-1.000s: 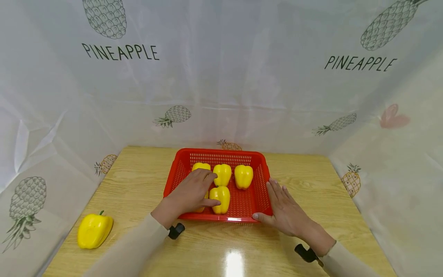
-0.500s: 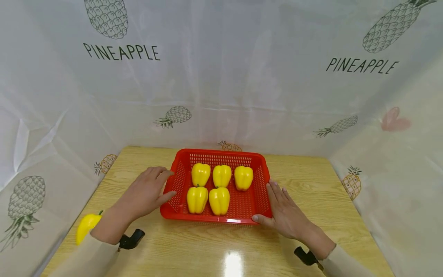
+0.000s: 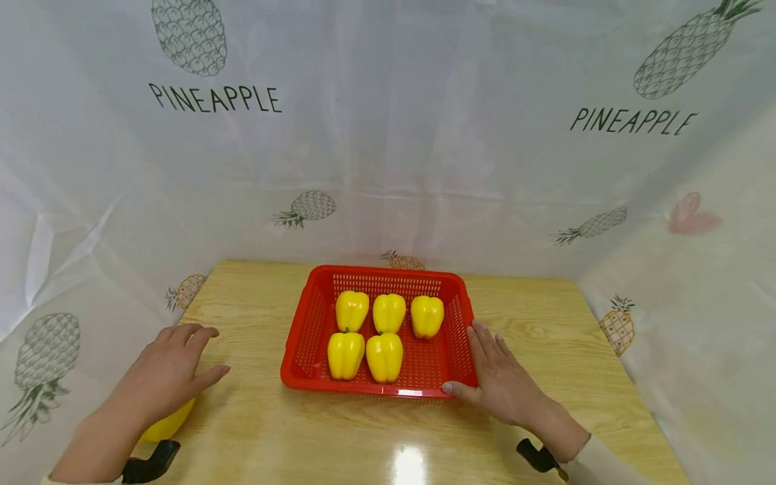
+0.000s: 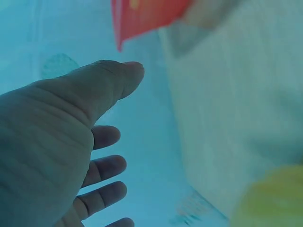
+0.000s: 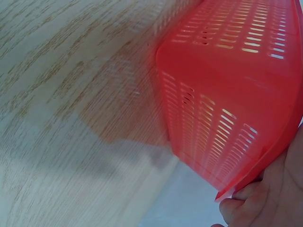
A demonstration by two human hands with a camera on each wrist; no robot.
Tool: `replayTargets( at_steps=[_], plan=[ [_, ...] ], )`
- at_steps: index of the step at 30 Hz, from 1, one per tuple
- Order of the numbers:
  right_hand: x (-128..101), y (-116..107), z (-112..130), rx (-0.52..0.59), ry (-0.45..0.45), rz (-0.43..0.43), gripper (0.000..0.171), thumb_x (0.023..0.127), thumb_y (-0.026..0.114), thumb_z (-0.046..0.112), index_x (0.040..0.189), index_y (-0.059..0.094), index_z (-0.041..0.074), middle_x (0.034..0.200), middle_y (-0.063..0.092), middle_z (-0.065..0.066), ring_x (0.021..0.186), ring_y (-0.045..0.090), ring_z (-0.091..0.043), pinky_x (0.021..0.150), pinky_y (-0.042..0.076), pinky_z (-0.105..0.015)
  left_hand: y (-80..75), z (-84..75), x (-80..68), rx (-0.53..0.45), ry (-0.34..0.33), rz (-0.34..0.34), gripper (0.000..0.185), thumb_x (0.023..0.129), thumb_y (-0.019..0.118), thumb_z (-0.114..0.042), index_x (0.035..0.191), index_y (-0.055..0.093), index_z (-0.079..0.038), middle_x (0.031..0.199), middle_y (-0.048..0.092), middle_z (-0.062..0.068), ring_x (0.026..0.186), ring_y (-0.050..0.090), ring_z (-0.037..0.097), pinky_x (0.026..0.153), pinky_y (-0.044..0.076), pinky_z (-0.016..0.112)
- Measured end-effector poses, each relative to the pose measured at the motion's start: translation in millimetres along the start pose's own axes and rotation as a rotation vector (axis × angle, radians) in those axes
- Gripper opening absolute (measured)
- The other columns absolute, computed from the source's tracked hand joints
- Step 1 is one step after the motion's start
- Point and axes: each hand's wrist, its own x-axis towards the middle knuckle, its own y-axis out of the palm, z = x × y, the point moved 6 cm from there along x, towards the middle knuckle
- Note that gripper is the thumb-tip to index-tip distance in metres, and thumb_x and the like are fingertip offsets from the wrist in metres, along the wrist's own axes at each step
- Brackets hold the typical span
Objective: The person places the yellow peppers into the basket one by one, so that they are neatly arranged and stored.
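Note:
A red plastic basket (image 3: 422,392) stands mid-table with several yellow bell peppers (image 3: 384,358) inside, three along the back and the others in front at the left. My right hand (image 3: 509,385) rests on the basket's right rim, fingers straight along the side and thumb on the front corner. My left hand (image 3: 162,377) is over the left of the table, fingers spread and holding nothing. Beneath its wrist lies another yellow bell pepper (image 3: 170,424), mostly hidden by the hand; in the left wrist view this pepper (image 4: 272,203) shows blurred at the lower right.
The wooden table (image 3: 545,323) is enclosed at the back and sides by a pale sheet (image 3: 412,135) printed with pineapples. Inside the basket, bare floor shows at the front right. Black wrist straps (image 3: 151,462) sit on both wrists.
My left hand has withdrawn from the peppers in the basket, moving left past the rim to above the pepper on the table. The right hand has stayed at the basket's right rim.

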Motion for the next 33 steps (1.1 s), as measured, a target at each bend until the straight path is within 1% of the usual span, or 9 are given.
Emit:
replayTargets(
  at_steps=[3, 8, 10, 13, 16, 20, 24, 28, 33],
  plan=[
    [-0.1, 0.7, 0.8, 0.006, 0.000, 0.007, 0.113, 0.096, 0.056, 0.075, 0.164, 0.022, -0.009, 0.172, 0.019, -0.029, 0.159, 0.024, -0.046, 0.127, 0.019, -0.066, 10.1, 18.6, -14.1, 0.003, -0.061, 0.051, 0.070, 0.090, 0.082, -0.048, 0.134, 0.061, 0.002, 0.133, 0.058, 0.033, 0.117, 0.052, 0.057, 0.089, 0.048, 0.072],
    [-0.1, 0.7, 0.4, 0.011, 0.005, 0.013, 0.112, 0.097, 0.056, 0.074, 0.164, 0.020, -0.008, 0.173, 0.016, -0.028, 0.160, 0.022, -0.045, 0.128, 0.018, -0.066, 24.3, 44.9, -30.8, 0.015, -0.127, 0.082, 0.075, 0.088, 0.082, -0.052, 0.133, 0.060, 0.005, 0.132, 0.054, 0.038, 0.112, 0.050, 0.063, 0.084, 0.048, 0.074],
    [-0.1, 1.0, -0.1, 0.006, 0.004, 0.014, 0.113, 0.097, 0.055, 0.075, 0.164, 0.020, -0.008, 0.173, 0.016, -0.028, 0.160, 0.022, -0.045, 0.128, 0.018, -0.066, 29.5, 52.3, -35.8, 0.012, -0.145, 0.089, 0.078, 0.087, 0.083, -0.052, 0.133, 0.059, 0.006, 0.131, 0.053, 0.039, 0.109, 0.049, 0.065, 0.083, 0.048, 0.075],
    [-0.6, 1.0, -0.4, 0.002, 0.005, 0.014, 0.113, 0.097, 0.055, 0.075, 0.164, 0.020, -0.008, 0.173, 0.016, -0.028, 0.160, 0.022, -0.045, 0.128, 0.018, -0.066, 37.3, 61.7, -42.1, -0.023, -0.174, 0.102, 0.083, 0.086, 0.084, -0.054, 0.135, 0.056, 0.007, 0.130, 0.051, 0.043, 0.107, 0.048, 0.067, 0.081, 0.047, 0.075],
    [-0.9, 1.0, -0.7, -0.001, 0.008, 0.014, 0.114, 0.096, 0.055, 0.076, 0.164, 0.021, -0.009, 0.173, 0.017, -0.028, 0.160, 0.022, -0.045, 0.127, 0.018, -0.066, 45.5, 69.5, -45.4, -0.056, -0.210, 0.134, 0.090, 0.085, 0.083, -0.057, 0.138, 0.050, 0.008, 0.130, 0.046, 0.047, 0.104, 0.047, 0.070, 0.080, 0.046, 0.076],
    [-0.6, 0.7, -1.1, -0.004, 0.012, 0.013, 0.114, 0.096, 0.055, 0.076, 0.164, 0.022, -0.009, 0.173, 0.017, -0.028, 0.160, 0.023, -0.045, 0.127, 0.018, -0.066, 56.5, 77.6, -47.0, -0.089, -0.252, 0.196, 0.097, 0.083, 0.086, -0.054, 0.141, 0.043, 0.010, 0.129, 0.040, 0.050, 0.096, 0.050, 0.068, 0.079, 0.047, 0.076],
    [0.2, 1.4, -1.1, -0.005, 0.012, 0.016, 0.114, 0.096, 0.054, 0.077, 0.164, 0.021, -0.008, 0.173, 0.017, -0.028, 0.160, 0.023, -0.045, 0.127, 0.018, -0.067, 64.0, 81.2, -48.4, -0.122, -0.275, 0.249, 0.099, 0.082, 0.087, -0.051, 0.143, 0.040, 0.011, 0.130, 0.037, 0.051, 0.093, 0.054, 0.063, 0.075, 0.050, 0.072],
    [0.7, 1.4, -1.2, -0.006, 0.011, 0.014, 0.114, 0.096, 0.054, 0.077, 0.164, 0.021, -0.008, 0.173, 0.017, -0.028, 0.160, 0.023, -0.045, 0.127, 0.018, -0.067, 66.7, 80.9, -47.6, -0.148, -0.276, 0.254, 0.092, 0.084, 0.086, -0.046, 0.141, 0.042, 0.011, 0.129, 0.037, 0.052, 0.094, 0.057, 0.061, 0.075, 0.052, 0.069],
    [0.8, 1.1, -1.2, -0.006, 0.013, 0.015, 0.114, 0.096, 0.055, 0.076, 0.164, 0.021, -0.008, 0.173, 0.017, -0.028, 0.160, 0.023, -0.045, 0.127, 0.018, -0.068, 66.8, 80.4, -40.6, -0.166, -0.280, 0.229, 0.081, 0.086, 0.085, -0.040, 0.137, 0.048, 0.011, 0.126, 0.040, 0.051, 0.093, 0.060, 0.057, 0.075, 0.054, 0.066]
  ],
)
